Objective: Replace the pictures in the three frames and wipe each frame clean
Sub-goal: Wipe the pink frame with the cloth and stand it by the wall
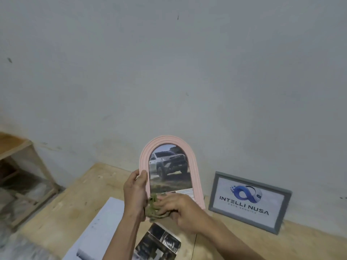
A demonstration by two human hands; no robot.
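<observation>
the left hand [135, 192] is gripping the left edge of the pink frame [195, 177], thumb curled onto the front rim and fingers wrapped behind, holding it upright above the desk [300, 244]. the frame is arched at the top, and the truck picture [169, 166] is showing inside it, just right of the left thumb. the right hand [183, 212] is holding a green cloth [155, 207] bunched under its fingers and is pressing it against the lower part of the pink frame, right beside the left palm, so the two hands are nearly touching. whether the frame's bottom edge is resting on the desk cannot be told, as the hands are covering it. to the right of the right hand, the grey frame [281, 211] is leaning against the wall [169, 72], standing on the desk, with a logo print [246, 201] inside it. below the hands, near the wrists, a dark photo [159, 241] is lying flat on the desk, and just left of the left forearm a white sheet [97, 229] is lying flat too. far left of the left hand, a wooden shelf [16, 145] is standing against the wall.
</observation>
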